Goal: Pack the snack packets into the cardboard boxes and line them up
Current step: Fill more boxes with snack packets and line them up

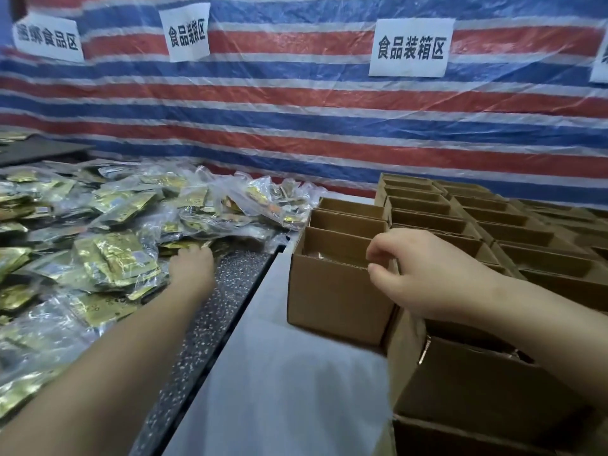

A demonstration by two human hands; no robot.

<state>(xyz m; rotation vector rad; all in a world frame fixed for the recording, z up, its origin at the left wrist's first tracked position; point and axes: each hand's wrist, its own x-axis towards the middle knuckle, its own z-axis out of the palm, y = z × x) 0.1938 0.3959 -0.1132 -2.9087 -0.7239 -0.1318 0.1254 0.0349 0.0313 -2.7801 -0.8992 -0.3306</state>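
Left hand [192, 266] laid open on heaped snack packets [108, 255], open cardboard box [335, 291] rim pinched by right hand [414, 271].

Snack packets [108, 258]: we see gold foil in clear bags, heaped loosely at left.
Cardboard boxes [335, 291]: we see them brown, open-topped, upright, in rows at right.

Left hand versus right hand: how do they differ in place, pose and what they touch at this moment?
The left hand reaches out to the pile of snack packets on the dark speckled counter, its fingertips hidden among them; the right hand sits at the near cardboard box on the white surface. The left arm is stretched far forward; the right is bent in, fingers curled at the box's right rim. Both are bare.
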